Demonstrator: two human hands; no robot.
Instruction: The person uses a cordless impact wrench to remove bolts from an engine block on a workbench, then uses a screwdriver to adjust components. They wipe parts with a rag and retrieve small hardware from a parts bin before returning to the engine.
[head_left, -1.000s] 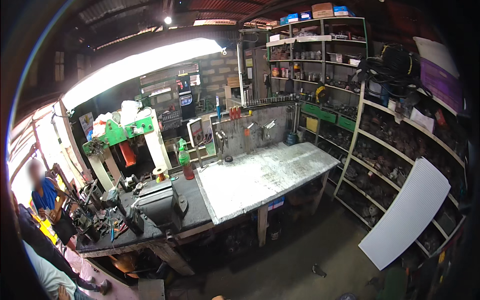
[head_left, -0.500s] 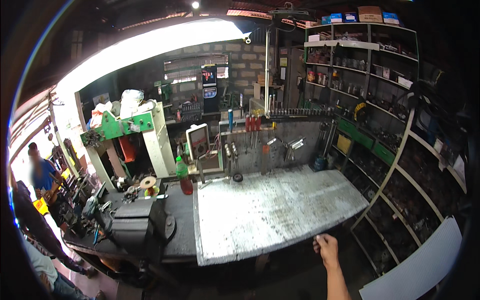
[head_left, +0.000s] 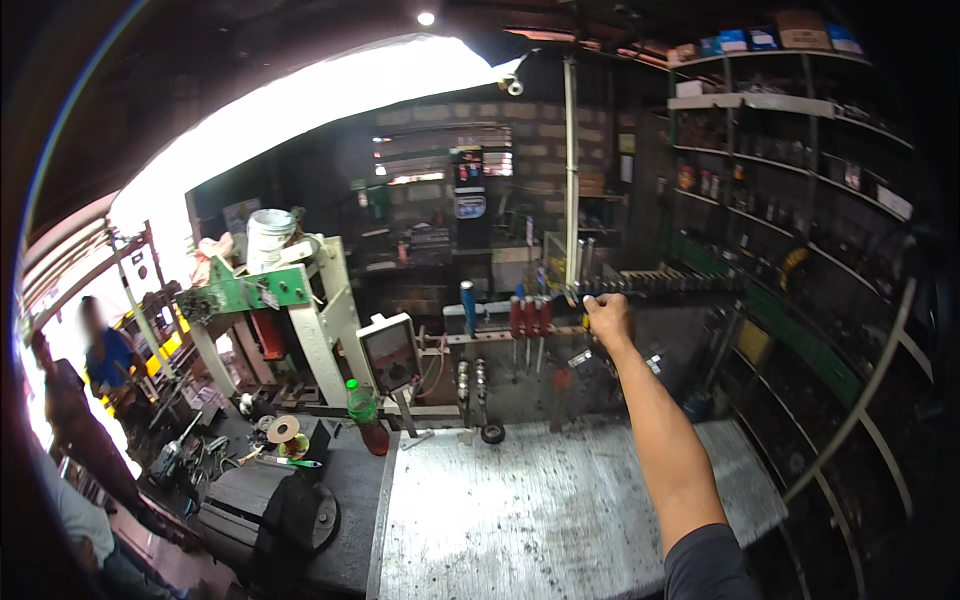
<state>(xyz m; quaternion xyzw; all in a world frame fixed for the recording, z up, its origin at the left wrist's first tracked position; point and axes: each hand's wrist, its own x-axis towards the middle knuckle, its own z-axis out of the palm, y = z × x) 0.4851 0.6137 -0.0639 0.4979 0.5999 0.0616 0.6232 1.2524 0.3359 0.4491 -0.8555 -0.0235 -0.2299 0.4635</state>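
My right hand (head_left: pixel 607 318) reaches up and away to the tool rack (head_left: pixel 660 284) on the wall behind the bench, my arm stretched over the metal bench top (head_left: pixel 560 500). Its fingers are curled around something small at the rack's left end; which tool it is I cannot make out. Just left of the hand hang three red-handled screwdrivers (head_left: pixel 528 318) and a blue-handled tool (head_left: pixel 467 300). My left hand is out of view.
A dark bench vise (head_left: pixel 270 505) sits at the bench's left end, with a green and red bottle (head_left: pixel 365 415) and small parts behind it. A white and green press (head_left: pixel 320 320) stands further left. Shelves (head_left: pixel 800 200) line the right wall. People (head_left: pixel 100 350) stand at the far left.
I have come closer to the bench. My right arm rose from the lower edge and stretched out to the tool rack, where the hand closed.
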